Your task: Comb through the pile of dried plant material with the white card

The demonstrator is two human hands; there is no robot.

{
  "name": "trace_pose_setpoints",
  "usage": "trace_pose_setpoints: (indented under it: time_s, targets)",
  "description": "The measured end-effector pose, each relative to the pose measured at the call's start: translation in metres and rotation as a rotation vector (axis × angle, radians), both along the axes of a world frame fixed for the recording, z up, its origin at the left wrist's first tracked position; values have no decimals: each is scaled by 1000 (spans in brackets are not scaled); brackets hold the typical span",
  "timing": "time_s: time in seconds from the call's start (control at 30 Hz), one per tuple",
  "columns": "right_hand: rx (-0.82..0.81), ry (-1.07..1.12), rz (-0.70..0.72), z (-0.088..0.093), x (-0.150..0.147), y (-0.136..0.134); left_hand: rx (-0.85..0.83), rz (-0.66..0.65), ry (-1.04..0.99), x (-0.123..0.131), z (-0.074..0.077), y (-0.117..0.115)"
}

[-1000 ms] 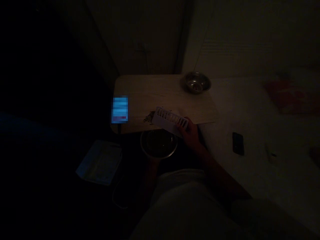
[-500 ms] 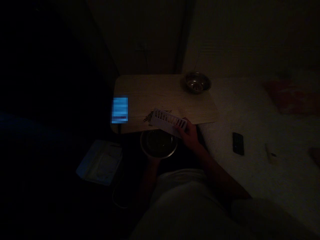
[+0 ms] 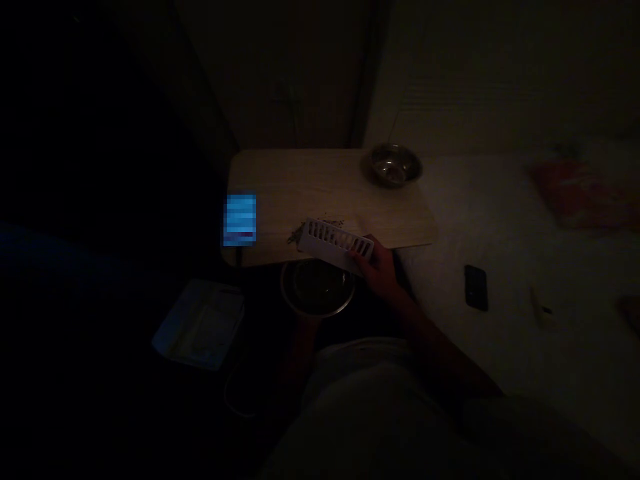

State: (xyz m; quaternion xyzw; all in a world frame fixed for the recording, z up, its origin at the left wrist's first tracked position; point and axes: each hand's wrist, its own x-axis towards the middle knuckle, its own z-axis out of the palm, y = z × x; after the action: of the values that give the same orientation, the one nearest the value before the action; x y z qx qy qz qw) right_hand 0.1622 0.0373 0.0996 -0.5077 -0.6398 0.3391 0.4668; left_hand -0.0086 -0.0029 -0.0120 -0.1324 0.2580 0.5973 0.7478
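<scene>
My right hand (image 3: 379, 268) is closed around one end of a pale, flat piece with a row of slots (image 3: 333, 243); its exact kind is unclear in the dark. That slotted piece slants over the table's front edge, against a pile of small dark bits (image 3: 296, 235) that it partly covers. Just below the edge is a metal bowl (image 3: 318, 312) with a bright rim. My left hand (image 3: 307, 325) supports this bowl at its near side, the fingers hidden under it. What lies in the bowl is too dark to make out.
A wooden table (image 3: 285, 180) carries a second metal bowl (image 3: 395, 165) at its back right and a bright pixelated patch (image 3: 240, 220) at left. A phone (image 3: 476, 288) and a red packet (image 3: 575, 193) lie on the pale surface at right. A whitish box-like thing (image 3: 203, 325) stands lower left.
The slotted piece has shifted very slightly left and tilted a little in my right hand. The bowl and my left hand stay in place. The picture is somewhat darker.
</scene>
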Motion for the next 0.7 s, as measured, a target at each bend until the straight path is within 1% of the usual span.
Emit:
trace_pose_setpoints:
  time_s: [0.17,0.43,0.7]
  targets:
    - [19,14,-2,0,1,1,-23,36,-9,2,4,0]
    - [-1,-25,23,-1,1,1,-11,32,39,1,-4,0]
    - [18,-20,40,0,0,1,-7,17,31,2,-4,3]
